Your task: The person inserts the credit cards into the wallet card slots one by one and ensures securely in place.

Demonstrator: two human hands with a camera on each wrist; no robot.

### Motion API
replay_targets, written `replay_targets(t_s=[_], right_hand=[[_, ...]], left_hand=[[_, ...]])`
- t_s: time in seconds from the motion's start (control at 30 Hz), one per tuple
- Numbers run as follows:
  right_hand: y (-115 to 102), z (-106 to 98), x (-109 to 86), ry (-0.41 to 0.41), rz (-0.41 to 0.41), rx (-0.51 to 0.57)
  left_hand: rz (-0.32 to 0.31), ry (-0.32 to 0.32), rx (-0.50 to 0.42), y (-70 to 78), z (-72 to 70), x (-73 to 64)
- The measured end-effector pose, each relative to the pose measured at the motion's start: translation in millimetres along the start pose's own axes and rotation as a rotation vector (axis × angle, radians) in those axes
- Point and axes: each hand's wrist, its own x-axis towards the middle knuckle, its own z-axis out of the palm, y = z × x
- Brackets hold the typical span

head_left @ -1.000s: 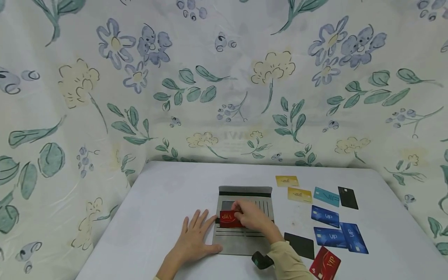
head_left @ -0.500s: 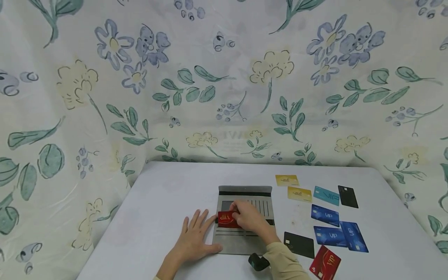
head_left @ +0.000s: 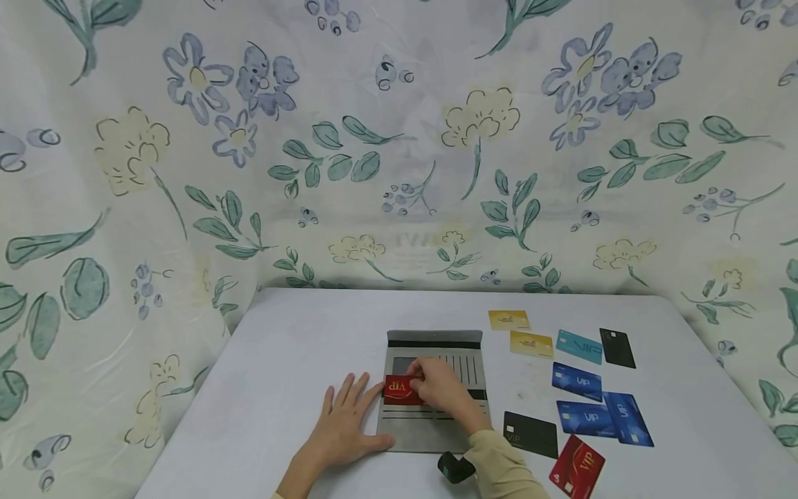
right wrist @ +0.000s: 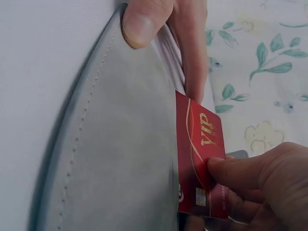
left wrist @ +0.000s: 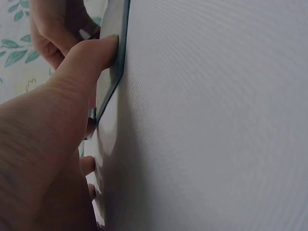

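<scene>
A grey stitched wallet [head_left: 418, 440] lies opened out on the white table. My right hand [head_left: 444, 389] pinches a red VIP card [head_left: 399, 390] between thumb and fingers over the wallet's middle. In the right wrist view, the lower part of that red card [right wrist: 199, 154] is hidden behind the wallet's grey leather [right wrist: 125, 134]. My left hand [head_left: 344, 421] rests spread at the wallet's left side, its thumb on the lower left corner and its index fingertip right by the card's end. In the left wrist view, the left thumb [left wrist: 96, 53] presses on the wallet's edge.
To the right lie loose cards: two gold cards [head_left: 531, 344], a light blue card [head_left: 580, 346], a black card [head_left: 617, 348], several dark blue cards [head_left: 576, 381], another black card [head_left: 530, 434] and a second red card [head_left: 578, 468]. Flowered cloth [head_left: 399, 173] hangs behind the table.
My right hand has slid the red card a little to the left, toward my left index fingertip. My left hand stays in place on the wallet's edge.
</scene>
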Motion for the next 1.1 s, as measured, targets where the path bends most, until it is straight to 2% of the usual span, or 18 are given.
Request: replay_targets(t_s=[0.23,0.5,0.8,1.1], right_hand=[[4.3,-1.0,-0.4,-0.015,-0.023,-0.010],[4.1,-0.7,-1.6,-0.050,0.009,-0.019],[5.6,1.0,-5.5,-0.085,0.005,-0.007],[6.4,0.5,-9.3,-0.108,-0.071,-0.021]], left_hand=[[0.006,0.000,-0.008,-0.6,1.6,1.5],[0.008,0.002,-0.016,-0.5,1.7,1.6],[0.016,0.012,0.000,-1.8,1.1,2.0],[0.025,0.016,-0.006,-2.5,-0.1,0.7]])
